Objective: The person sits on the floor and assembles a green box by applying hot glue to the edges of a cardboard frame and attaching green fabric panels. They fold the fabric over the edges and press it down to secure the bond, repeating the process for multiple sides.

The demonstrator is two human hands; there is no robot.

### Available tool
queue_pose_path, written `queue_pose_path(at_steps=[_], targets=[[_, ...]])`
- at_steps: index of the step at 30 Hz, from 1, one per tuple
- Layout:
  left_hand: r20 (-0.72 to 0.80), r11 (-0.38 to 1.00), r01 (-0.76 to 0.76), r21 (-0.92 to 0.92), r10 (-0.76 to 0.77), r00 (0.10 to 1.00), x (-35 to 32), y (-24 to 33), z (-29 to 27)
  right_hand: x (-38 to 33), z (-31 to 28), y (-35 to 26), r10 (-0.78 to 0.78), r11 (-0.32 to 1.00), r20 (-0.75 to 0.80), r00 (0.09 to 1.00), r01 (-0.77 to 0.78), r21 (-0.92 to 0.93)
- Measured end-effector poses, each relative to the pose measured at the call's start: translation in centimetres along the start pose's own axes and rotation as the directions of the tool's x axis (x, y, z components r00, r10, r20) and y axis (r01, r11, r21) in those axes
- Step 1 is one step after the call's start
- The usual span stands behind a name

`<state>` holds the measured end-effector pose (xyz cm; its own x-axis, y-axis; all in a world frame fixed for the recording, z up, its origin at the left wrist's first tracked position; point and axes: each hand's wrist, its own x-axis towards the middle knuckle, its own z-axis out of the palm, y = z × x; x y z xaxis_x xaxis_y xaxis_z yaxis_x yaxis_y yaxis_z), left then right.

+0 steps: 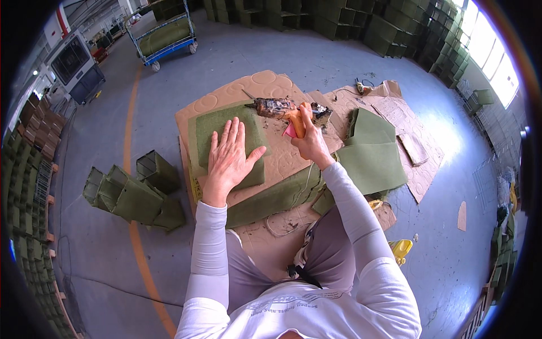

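My left hand [228, 161] lies flat, fingers stretched out, on a square green fabric-covered panel [253, 121]. My right hand [311, 144] is wrapped round the orange handle of a glue gun [275, 108]. Its barrel is dark and grimy, and the nozzle points left over the panel's far right edge. Whether the nozzle touches the panel I cannot tell. The panel rests on a brown cardboard sheet [271, 85], which lies on top of a green fabric-covered block [271, 198] in front of my knees.
Loose green fabric pieces [370, 161] lie to the right on more cardboard [415, 150]. Several green open boxes [132, 198] stand on the floor at left. A second tool [363, 87] sits at the cardboard's far edge. Farther off are a blue cart [166, 48] and stacked green boxes [339, 20].
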<state>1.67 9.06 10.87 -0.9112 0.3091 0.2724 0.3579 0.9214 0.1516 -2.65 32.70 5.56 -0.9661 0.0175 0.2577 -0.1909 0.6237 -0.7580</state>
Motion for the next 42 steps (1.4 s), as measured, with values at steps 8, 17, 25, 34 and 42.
queue_pose_path(at_steps=[8,17,25,34,42], targets=[[-0.009,1.000,-0.012,0.014,0.012,1.000,0.0,-0.2,0.4,0.8,0.3,0.0,0.013,1.000,-0.020,1.000,-0.012,0.018],[-0.027,0.998,-0.058,-0.025,0.058,0.998,-0.5,-1.1,0.0,-2.5,-1.8,-0.4,-0.203,0.979,-0.140,0.969,0.199,-0.042],[-0.106,0.998,-0.053,0.024,0.055,0.993,-0.9,-0.6,0.6,-4.9,-2.5,0.1,-0.165,0.984,-0.015,0.986,0.164,-0.063],[-0.182,0.996,-0.043,0.072,0.055,0.982,-0.9,-0.8,1.3,-6.6,-2.5,0.4,-0.127,0.991,0.055,0.990,0.129,-0.040],[-0.170,0.996,-0.050,0.074,0.062,0.983,-0.8,-0.9,1.4,-8.2,-3.1,0.8,-0.139,0.990,0.046,0.989,0.140,-0.013]])
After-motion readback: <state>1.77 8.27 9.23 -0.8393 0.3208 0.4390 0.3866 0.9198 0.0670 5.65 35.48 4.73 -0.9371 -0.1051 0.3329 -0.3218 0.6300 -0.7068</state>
